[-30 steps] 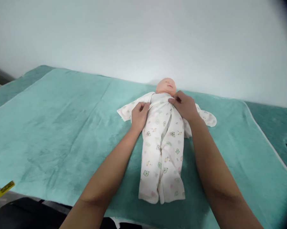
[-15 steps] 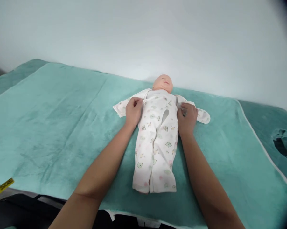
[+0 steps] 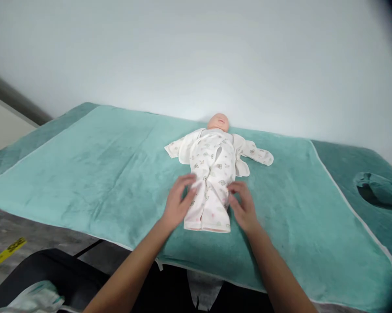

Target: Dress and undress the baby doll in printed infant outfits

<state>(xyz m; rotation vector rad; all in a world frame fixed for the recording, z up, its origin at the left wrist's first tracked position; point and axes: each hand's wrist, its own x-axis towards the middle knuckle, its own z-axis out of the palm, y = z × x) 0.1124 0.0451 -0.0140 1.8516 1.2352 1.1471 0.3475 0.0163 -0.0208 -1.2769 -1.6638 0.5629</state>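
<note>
Doll [image 3: 218,122] lies face-up mid-towel, head at the far edge by the wall, feet toward the near side, dressed in a white printed romper [image 3: 212,167]. Left hand [image 3: 178,204] and right hand [image 3: 243,206] flank the romper's legs, fingers open and loosely spread, gripping nothing. The left fingertips sit at the cloth edge, but motion blur means contact can't be confirmed. The teal towel [image 3: 85,165] covers a darker padded table [image 3: 346,156], whose face hole [image 3: 375,195] at far right has nothing visible in it. A dark bin-like thing [image 3: 52,274] sits near left with a pale crumpled bundle [image 3: 36,298] at it; in or on, can't tell. Versus 0.5 s ago, both hands have dropped from the doll's shoulders to its legs, and the view has pulled back, with floor and yellow tape [image 3: 7,253] more exposed.
</note>
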